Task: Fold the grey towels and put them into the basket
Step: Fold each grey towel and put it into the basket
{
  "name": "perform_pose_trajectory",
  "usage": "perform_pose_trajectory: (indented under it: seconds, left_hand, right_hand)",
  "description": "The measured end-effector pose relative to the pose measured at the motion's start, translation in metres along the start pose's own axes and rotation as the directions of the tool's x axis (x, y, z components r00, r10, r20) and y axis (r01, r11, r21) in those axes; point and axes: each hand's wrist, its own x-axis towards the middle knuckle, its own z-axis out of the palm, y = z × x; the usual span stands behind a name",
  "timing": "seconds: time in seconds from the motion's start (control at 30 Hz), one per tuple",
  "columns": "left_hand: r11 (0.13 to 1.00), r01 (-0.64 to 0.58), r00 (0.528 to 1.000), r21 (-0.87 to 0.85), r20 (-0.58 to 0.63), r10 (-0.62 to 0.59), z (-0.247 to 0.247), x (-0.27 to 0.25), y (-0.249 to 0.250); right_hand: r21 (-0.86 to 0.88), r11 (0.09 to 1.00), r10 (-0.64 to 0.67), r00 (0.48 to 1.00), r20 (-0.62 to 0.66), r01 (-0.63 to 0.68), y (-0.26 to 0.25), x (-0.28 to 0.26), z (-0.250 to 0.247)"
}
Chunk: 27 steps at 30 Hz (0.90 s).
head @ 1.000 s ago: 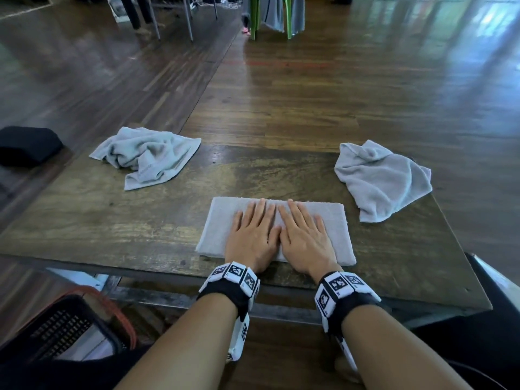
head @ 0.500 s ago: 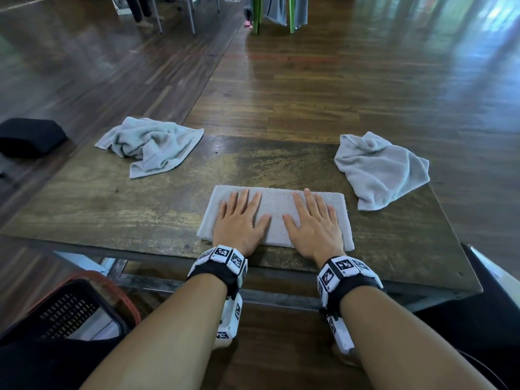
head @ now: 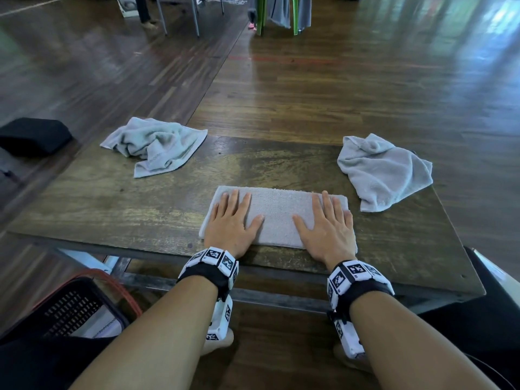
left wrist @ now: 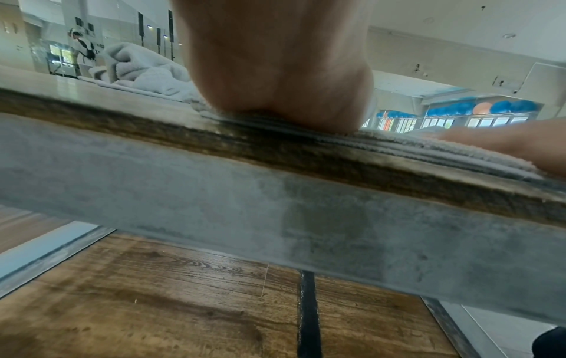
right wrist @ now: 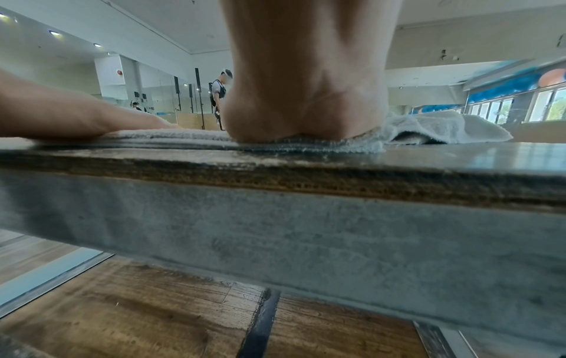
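Both hands, left hand (head: 231, 223) and right hand (head: 327, 228), lie flat, fingers straight, on the folded towel (head: 277, 216); soft, light, floppy, so probably best pinched at its short ends.

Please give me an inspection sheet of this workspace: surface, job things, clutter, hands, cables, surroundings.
Surface: worn wooden table.
Job things: folded towel near the front edge; left crumpled towel and right crumpled towel unfolded; basket on the floor, lower left.
Clutter: nothing seen.
Hands: left hand and right hand flat on the folded towel, no grip.
Cables: nothing seen.
Surroundings: black cushion on wooden floor; green chair legs far back.
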Motion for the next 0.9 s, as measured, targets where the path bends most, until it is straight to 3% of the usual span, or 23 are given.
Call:
perform_pose_trajectory:
  seconds: [0.17,0.33,0.5,0.6,0.7,0.77,0.9]
  left_hand:
    - [1.000,0.010,1.000,0.002,0.027,-0.010,-0.002,0.000,0.001]
    - [0.998,0.068,0.995,-0.004,0.080,-0.068,-0.006,-0.002,0.008]
    - [0.997,0.080,0.989,-0.011,0.124,-0.078,-0.015,-0.009,0.006]
    - [0.993,0.120,0.982,0.023,0.141,-0.122,-0.023,-0.010,0.005]
    - [0.983,0.180,0.967,0.041,0.176,-0.184,-0.032,-0.009,0.009]
    - [0.974,0.222,0.955,0.046,0.189,-0.226,-0.038,-0.010,0.012]
    - [0.960,0.271,0.949,0.068,0.147,-0.278,-0.044,-0.021,0.014]
  right_hand:
    - [0.022,1.000,0.009,1.000,0.010,-0.009,0.001,0.000,-0.002]
    - [0.107,0.992,-0.063,0.998,0.020,0.061,0.008,0.001,-0.005]
    - [0.318,0.921,-0.163,0.963,-0.213,0.226,0.018,-0.010,-0.010]
    - [0.114,0.934,-0.283,0.896,-0.343,0.339,0.017,-0.026,-0.014]
    - [-0.034,0.895,-0.427,0.834,-0.349,0.445,0.012,-0.039,-0.009]
    - [-0.030,0.902,-0.414,0.840,-0.352,0.432,0.010,-0.042,-0.004]
    - [0.027,0.957,-0.259,0.896,-0.361,0.288,0.002,-0.041,0.000]
